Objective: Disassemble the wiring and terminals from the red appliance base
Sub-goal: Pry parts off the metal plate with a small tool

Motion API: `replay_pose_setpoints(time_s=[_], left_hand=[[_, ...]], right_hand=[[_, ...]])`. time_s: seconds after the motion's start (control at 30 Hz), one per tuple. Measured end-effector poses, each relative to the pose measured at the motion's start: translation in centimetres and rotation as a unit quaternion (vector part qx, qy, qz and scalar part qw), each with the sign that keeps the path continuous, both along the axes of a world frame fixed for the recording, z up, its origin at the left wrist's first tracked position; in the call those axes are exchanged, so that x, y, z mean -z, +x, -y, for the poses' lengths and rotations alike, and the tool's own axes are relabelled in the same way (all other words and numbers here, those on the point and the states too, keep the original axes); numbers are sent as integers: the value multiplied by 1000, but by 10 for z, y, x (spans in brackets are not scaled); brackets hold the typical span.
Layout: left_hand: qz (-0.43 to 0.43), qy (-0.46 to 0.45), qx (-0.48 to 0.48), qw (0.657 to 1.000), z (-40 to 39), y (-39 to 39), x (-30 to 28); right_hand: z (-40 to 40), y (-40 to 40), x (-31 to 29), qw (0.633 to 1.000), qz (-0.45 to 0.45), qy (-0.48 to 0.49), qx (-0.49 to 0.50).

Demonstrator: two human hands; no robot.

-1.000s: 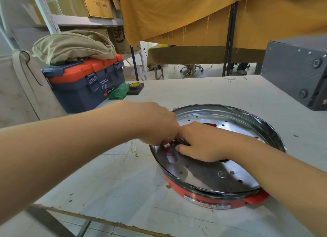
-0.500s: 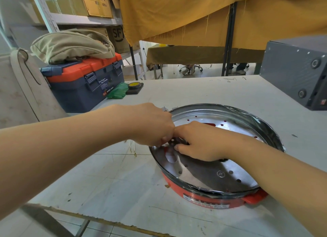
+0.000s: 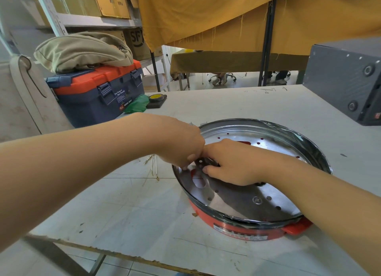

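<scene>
left hand (image 3: 181, 145): fingers curled, pinching the small metal bracket (image 3: 201, 162)
right hand (image 3: 231, 164): curled fingers gripping that bracket too
red base (image 3: 237, 228): sitting on the table (image 3: 226, 104)

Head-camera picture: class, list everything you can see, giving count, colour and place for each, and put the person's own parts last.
appliance base: one, red, near right of table
perforated metal plate: one, silver, inside the base
small metal bracket: one, dark, between both hands
loose wires: few, pale, table left of base
table: one, white
toolbox: one, navy and orange, far left
bag: one, khaki, on toolbox
cloth: one, green, beside toolbox
tape roll: one, yellow-black
box: one, grey, far right
left hand: one, pinching bracket
right hand: one, gripping bracket
</scene>
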State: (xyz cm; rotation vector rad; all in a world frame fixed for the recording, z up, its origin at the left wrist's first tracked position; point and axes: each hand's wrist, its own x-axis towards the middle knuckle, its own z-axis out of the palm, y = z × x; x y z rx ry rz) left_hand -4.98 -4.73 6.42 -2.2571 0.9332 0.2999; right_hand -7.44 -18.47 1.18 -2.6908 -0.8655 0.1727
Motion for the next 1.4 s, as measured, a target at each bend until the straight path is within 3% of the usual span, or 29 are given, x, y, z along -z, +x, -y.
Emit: replay_pose_setpoints(time_s=[0.13, 0.57, 1.0, 1.4], left_hand=[[-18, -3, 5, 1000, -6, 4, -3], [66, 21, 42, 997, 2, -4, -3], [25, 6, 18, 1000, -5, -4, -9], [73, 30, 70, 994, -4, -8, -14]], right_hand=[[-1, 0, 1, 1000, -1, -3, -4], [0, 1, 2, 1000, 18, 2, -9], [0, 2, 2, 1000, 7, -4, -10], [0, 3, 3, 1000, 12, -4, -12]])
